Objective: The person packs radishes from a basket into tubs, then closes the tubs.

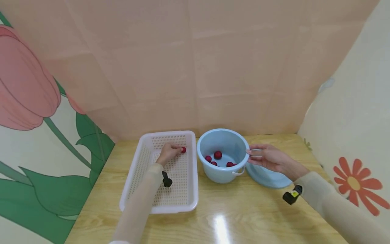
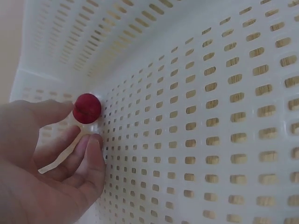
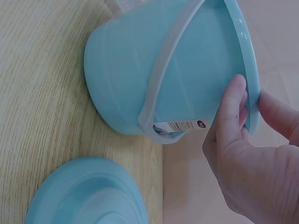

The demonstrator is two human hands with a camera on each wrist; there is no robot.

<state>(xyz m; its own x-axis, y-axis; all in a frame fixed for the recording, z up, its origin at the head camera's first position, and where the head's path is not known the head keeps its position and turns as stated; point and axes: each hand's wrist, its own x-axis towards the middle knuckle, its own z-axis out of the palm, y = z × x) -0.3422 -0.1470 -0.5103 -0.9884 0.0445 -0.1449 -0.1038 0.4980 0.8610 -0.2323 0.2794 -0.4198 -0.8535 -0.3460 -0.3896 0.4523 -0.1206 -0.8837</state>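
Observation:
In the head view, my left hand (image 1: pixel 169 153) reaches into the white perforated plastic basket (image 1: pixel 193 189) at the left. It pinches a small red ball (image 2: pixel 87 108) at the fingertips, by the basket's inner corner in the left wrist view, with the other fingers curled below. My right hand (image 1: pixel 269 158) grips the rim of a light-blue bucket (image 3: pixel 126 70), thumb on one side and fingers on the other. The bucket stands upright beside the basket with several red balls (image 1: pixel 217 155) at its bottom. Its pale handle (image 3: pixel 161 70) hangs down.
A round light-blue lid-like piece (image 1: pixel 271 181) lies on the wooden table (image 1: pixel 243 217), right of the bucket and partly under my right forearm. A pinkish sheet (image 1: pixel 195 74) rises behind the table. Walls with painted flowers (image 1: pixel 353 183) flank both sides.

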